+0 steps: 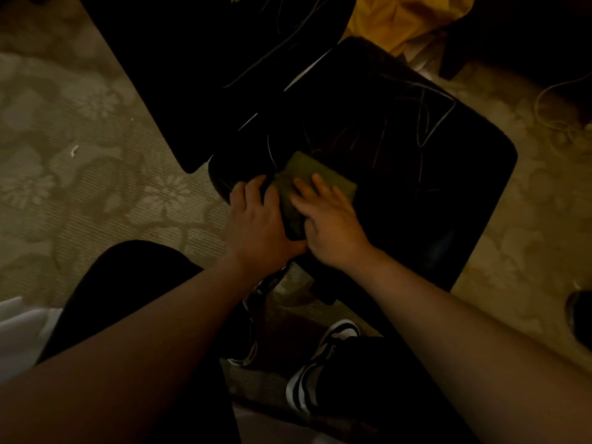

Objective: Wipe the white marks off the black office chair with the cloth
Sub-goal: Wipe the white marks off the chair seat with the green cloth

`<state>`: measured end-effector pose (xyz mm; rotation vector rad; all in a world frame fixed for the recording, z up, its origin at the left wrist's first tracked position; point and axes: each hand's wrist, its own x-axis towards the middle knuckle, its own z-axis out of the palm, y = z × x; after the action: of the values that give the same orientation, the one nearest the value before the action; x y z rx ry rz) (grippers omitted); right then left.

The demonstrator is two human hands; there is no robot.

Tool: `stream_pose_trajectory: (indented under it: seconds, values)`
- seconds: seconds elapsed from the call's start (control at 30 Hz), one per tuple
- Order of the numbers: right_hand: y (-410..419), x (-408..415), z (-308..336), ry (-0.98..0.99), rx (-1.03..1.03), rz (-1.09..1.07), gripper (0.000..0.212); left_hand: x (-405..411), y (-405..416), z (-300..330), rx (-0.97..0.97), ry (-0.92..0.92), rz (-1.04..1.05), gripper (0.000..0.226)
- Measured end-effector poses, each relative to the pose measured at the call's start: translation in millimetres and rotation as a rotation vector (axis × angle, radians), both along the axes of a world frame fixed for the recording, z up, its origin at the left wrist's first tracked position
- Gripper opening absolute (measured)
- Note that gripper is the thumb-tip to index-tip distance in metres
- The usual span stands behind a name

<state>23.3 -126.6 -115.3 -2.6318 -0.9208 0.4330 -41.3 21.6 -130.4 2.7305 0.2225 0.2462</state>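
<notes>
The black office chair's seat [416,174] fills the middle of the head view, with thin white lines scrawled across it [426,123] and across the backrest [224,59]. A folded olive-green cloth [307,171] lies on the seat's near left corner. My right hand [330,225] presses flat on the cloth, fingers spread over it. My left hand [259,219] rests beside it on the seat's edge, its thumb side touching the cloth's left border. Whether the left fingers pinch the cloth is unclear.
A patterned beige carpet [80,155] surrounds the chair. Yellow fabric [407,17] lies behind the seat, a pale cable [551,113] curls on the floor at right. My black-and-white shoes [320,363] stand under the seat's near edge. White paper [19,331] sits at the left.
</notes>
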Motion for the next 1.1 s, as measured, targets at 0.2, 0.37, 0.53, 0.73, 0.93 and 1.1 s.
stream_pose_trajectory:
  seconds: [0.2,0.37,0.53,0.73,0.93,1.1]
  values:
    - [-18.8,10.4,-0.4,-0.046,0.007,-0.068,0.06,6.2,6.1,0.3,-0.101,0.194,-0.001,0.125]
    - [-64.7,29.8,1.7,-0.064,-0.058,-0.312,0.059,13.3,10.1,7.4,-0.049,0.25,0.002,0.123]
    - [-85.6,28.3,4.1,-0.068,-0.078,-0.539,0.058,14.4,9.3,14.8,-0.092,0.248,-0.006,0.108]
    - [-50.2,-9.1,1.3,-0.066,-0.041,-0.212,0.06,-1.8,-22.3,20.5,-0.054,0.2,-0.122,0.097]
    - [-60.4,-8.9,1.1,-0.071,-0.045,-0.122,0.058,-8.6,-33.4,7.6,0.004,0.176,-0.107,0.119]
    - [-94.9,11.6,-1.0,-0.11,-0.036,-0.4,0.056,-9.7,-34.6,8.5,-0.013,0.288,-0.106,0.125]
